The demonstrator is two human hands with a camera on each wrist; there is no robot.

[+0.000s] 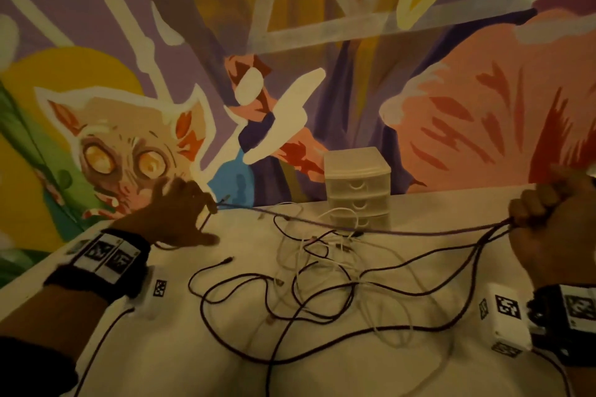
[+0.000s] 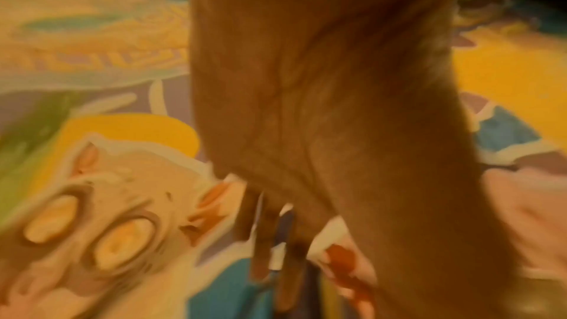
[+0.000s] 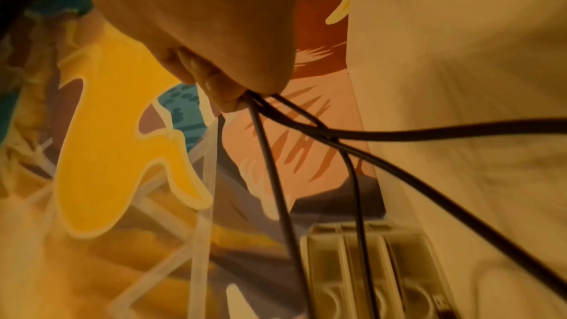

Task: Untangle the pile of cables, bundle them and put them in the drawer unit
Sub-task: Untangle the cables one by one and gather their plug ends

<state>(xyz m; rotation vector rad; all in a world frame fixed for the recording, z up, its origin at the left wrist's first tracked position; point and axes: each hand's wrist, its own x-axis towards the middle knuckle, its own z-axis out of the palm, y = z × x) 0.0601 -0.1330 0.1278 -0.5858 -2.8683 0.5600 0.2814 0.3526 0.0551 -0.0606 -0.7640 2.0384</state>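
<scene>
A dark cable (image 1: pixel 371 229) runs taut above the table between both hands. My left hand (image 1: pixel 206 203), at the left near the table's far edge, pinches one end of it, thumb stretched out below. In the left wrist view only the blurred back of the hand (image 2: pixel 322 106) shows. At the far right, my right hand (image 1: pixel 545 213) is a fist round several dark strands (image 3: pixel 267 154). The rest of the dark cable trails into a tangle with white cables (image 1: pixel 322 255) mid-table. A white three-drawer unit (image 1: pixel 358 187), drawers closed, stands behind the tangle; it also shows in the right wrist view (image 3: pixel 368 275).
The white table (image 1: pixel 354 374) ends at a painted mural wall (image 1: pixel 290 74) just behind the drawer unit. Loose dark loops (image 1: pixel 245 284) spread toward the near edge. Both wrists carry camera mounts with tags (image 1: pixel 503 306).
</scene>
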